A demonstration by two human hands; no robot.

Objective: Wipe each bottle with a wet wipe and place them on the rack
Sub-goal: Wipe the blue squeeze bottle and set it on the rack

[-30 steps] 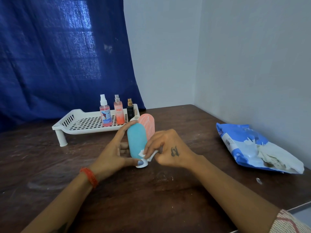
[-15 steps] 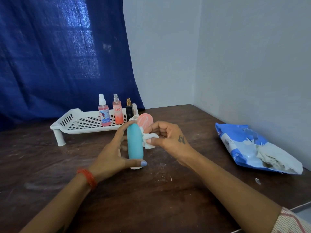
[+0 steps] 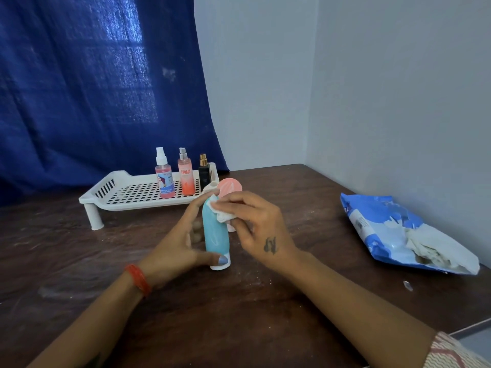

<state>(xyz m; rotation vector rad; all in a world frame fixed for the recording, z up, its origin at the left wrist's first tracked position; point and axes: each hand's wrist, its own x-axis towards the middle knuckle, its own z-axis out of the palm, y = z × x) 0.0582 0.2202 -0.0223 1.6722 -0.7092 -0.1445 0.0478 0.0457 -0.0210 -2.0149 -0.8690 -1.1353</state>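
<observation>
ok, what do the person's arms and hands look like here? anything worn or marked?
Both forearms are bare. The left wrist carries a red-orange bangle, and the left hand has a thumbnail painted pale blue-grey. The right hand has a small dark tattoo on its back. A patterned pink and white sleeve shows on the right arm at the bottom right corner.
</observation>
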